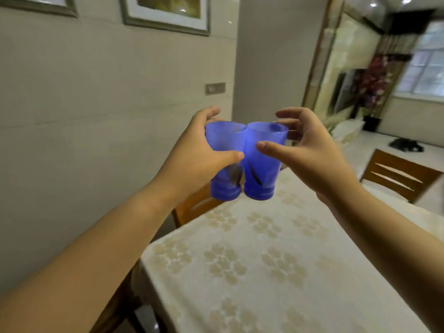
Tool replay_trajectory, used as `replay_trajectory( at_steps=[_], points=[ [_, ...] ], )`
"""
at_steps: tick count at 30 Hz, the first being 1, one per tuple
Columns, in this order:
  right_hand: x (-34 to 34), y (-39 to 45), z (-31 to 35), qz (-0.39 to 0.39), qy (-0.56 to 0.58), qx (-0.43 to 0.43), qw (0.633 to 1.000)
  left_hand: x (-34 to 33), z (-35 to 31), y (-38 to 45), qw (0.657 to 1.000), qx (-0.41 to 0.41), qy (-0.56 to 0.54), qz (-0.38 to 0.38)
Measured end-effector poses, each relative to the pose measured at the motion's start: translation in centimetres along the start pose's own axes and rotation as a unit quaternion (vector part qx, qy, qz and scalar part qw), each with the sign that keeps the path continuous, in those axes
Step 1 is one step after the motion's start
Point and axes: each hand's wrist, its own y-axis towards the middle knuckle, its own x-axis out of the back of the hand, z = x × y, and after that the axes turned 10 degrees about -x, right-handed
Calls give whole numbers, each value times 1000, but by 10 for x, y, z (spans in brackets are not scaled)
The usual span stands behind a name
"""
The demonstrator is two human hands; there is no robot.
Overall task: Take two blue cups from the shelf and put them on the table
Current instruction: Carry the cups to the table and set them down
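Two translucent blue cups hang side by side in the air above the far end of the table (264, 272), upright and touching each other. My left hand (192, 164) grips the left blue cup (224, 140), thumb across its front. My right hand (310, 155) grips the right blue cup (259, 174), thumb on its front and fingers curled behind its rim. Both cups have dark streak marks low on their sides. The table wears a cream cloth with a pale flower pattern. No shelf is in view.
A wooden chair (192, 207) stands at the table's far left end, partly under the cups. Another wooden chair (398, 174) stands at the right. A beige wall (96, 116) runs along the left. A dark object (406, 144) lies on the floor far right.
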Motion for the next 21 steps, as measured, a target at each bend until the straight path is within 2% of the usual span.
replay_trajectory(
  at_steps=[11, 16, 21],
  points=[
    [83, 12, -120, -103, -97, -122, 982, -155, 76, 43, 980, 4, -99, 171],
    [85, 36, -182, -123, -131, -186, 966, -205, 135, 73, 957, 3, -113, 268],
    [67, 60, -257, -120, -183, -245, 944, -254, 213, 88, 942, 10, -92, 322]
  ],
)
